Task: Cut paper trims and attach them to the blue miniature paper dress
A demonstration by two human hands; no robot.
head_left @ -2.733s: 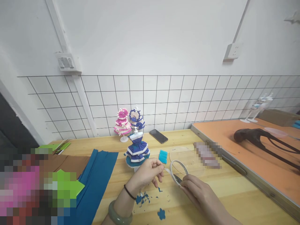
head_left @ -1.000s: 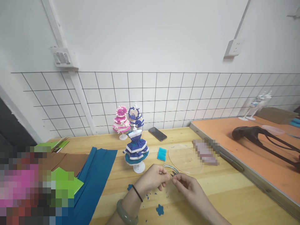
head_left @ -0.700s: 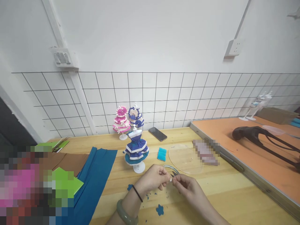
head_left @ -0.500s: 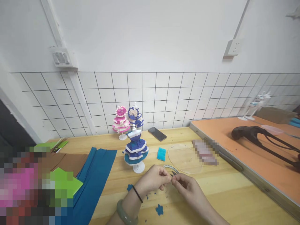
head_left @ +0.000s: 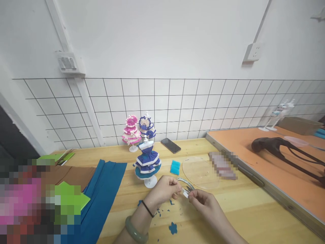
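1. Head view: The left hand [head_left: 166, 189] and the right hand [head_left: 203, 201] met low in the middle, above the table [head_left: 264, 210]. Each had its thumb and fingers pinched on an end of a short white strip [head_left: 186, 194], which spanned the small gap between them.
2. Head view, about the hands: A pale ring [head_left: 183, 179] lay just beyond the fingertips, with a dark pointed tool [head_left: 189, 188] beside it, partly hidden. Nearer the wearer lay blue scraps [head_left: 159, 212] and a blue flower-shaped piece [head_left: 173, 228].
3. Head view, farther back: A blue-and-white miniature dress [head_left: 147, 159] stood upright on a white stand [head_left: 150, 182], beyond the left hand. Behind it stood a pink miniature dress [head_left: 131, 132] and a second blue one, partly covered. To the right lay a phone [head_left: 171, 145], a turquoise piece [head_left: 175, 167] and a clear disc [head_left: 200, 173].
4. Head view, edges: Blue cloth [head_left: 106, 189] overlapped brown cloth [head_left: 73, 176] at left; an orange surface [head_left: 236, 145] bordered the right.
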